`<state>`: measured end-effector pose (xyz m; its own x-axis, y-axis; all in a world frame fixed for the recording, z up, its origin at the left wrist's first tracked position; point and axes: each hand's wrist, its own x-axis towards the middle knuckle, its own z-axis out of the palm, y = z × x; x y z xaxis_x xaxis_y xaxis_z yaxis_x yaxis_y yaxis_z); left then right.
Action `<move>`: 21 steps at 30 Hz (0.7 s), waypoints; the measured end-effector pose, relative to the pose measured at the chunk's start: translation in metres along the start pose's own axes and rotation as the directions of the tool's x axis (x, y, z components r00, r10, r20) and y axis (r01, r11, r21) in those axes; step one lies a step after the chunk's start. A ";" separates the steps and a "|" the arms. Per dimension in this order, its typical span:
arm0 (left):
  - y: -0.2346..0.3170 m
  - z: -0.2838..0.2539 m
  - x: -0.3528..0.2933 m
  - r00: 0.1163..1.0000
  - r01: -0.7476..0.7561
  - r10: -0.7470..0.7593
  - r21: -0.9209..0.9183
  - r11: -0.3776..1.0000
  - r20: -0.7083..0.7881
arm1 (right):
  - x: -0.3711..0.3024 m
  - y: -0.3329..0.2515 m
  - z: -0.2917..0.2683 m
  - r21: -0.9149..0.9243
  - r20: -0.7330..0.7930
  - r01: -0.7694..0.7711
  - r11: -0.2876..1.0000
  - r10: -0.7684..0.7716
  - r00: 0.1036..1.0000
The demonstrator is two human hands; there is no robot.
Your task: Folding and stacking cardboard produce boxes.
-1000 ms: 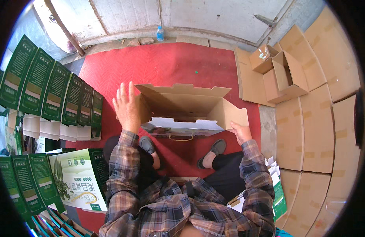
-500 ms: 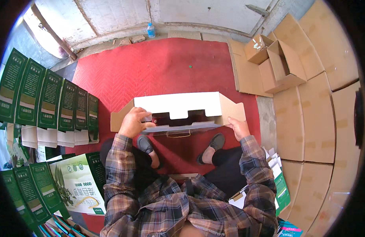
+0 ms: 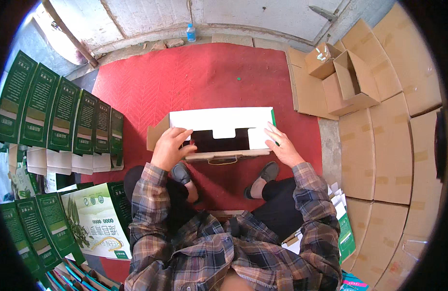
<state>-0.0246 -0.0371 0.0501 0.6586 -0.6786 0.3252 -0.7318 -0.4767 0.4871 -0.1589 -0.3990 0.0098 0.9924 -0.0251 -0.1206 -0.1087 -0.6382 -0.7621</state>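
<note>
A carton with a carrying handle [image 3: 224,116], white on its long top flap, stands before me above the red floor covering. Its opening is dark inside, and a notched tab juts over it. At the left end a brown end flap [image 3: 157,132] sticks outward. My left hand [image 3: 171,147] is at that end, thumb and fingers apart over the corner of the opening. At the right end, a white flap [image 3: 257,138] lies folded inward. My right hand [image 3: 283,146] rests against this end with fingers spread. A cord handle [image 3: 222,161] hangs from the near edge.
Rows of green cartons [image 3: 37,104] stand at left, with a white-and-green carton [image 3: 98,218] below. Brown cardboard boxes [image 3: 389,145] line the right side, near an opened box [image 3: 355,80]. A blue-labelled bottle [image 3: 191,33] stands by the far wall.
The right end flap has been folded in from sticking outward. My right hand has shifted left and opened from the flap's edge. The near edge has tilted, now showing brown.
</note>
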 end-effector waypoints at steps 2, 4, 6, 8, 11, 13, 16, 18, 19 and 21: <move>0.017 -0.014 -0.002 0.950 -0.065 0.084 0.073 0.995 -0.301 | 0.000 0.007 0.000 -0.108 -0.009 0.029 0.994 -0.031 0.999; 0.015 -0.025 -0.017 0.823 0.046 0.080 0.206 0.978 -0.563 | 0.001 0.005 -0.002 -0.123 0.007 0.005 0.992 -0.005 1.000; 0.006 -0.027 -0.026 0.747 0.143 0.051 0.235 0.961 -0.663 | 0.001 0.004 -0.001 -0.109 0.008 0.008 0.994 -0.007 1.000; -0.009 -0.021 -0.031 0.748 -0.049 -0.434 -0.694 0.718 -0.502 | 0.003 0.004 0.002 -0.093 0.009 0.014 0.996 -0.013 1.000; -0.035 -0.004 -0.039 0.979 0.118 -0.190 -0.564 0.817 -0.069 | 0.005 0.008 0.004 -0.089 0.004 0.016 0.996 -0.016 1.000; -0.016 0.011 -0.030 0.967 0.239 -0.250 -0.542 0.806 0.054 | 0.003 0.008 0.002 -0.103 -0.010 -0.014 0.995 0.013 1.000; -0.022 0.028 -0.026 0.966 0.255 -0.253 -0.252 0.933 0.042 | 0.010 0.001 0.003 -0.029 -0.026 -0.007 1.000 0.007 1.000; -0.016 0.043 -0.018 0.927 0.375 -0.375 -0.071 0.924 0.007 | 0.011 0.006 0.006 0.004 -0.058 -0.021 1.000 0.021 0.998; -0.011 0.049 -0.013 0.928 0.371 -0.372 -0.075 0.926 0.009 | 0.010 0.008 0.005 0.040 -0.091 -0.034 0.999 0.038 0.995; -0.004 0.057 -0.009 0.915 0.384 -0.366 0.087 0.919 -0.170 | 0.007 -0.003 0.009 -0.037 -0.142 -0.025 0.999 0.019 0.990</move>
<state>-0.0373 -0.0606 -0.0009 0.9001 -0.3517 0.2571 -0.4353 -0.7474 0.5019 -0.1525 -0.3904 0.0062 0.9882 -0.1467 -0.0434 -0.1310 -0.6657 -0.7346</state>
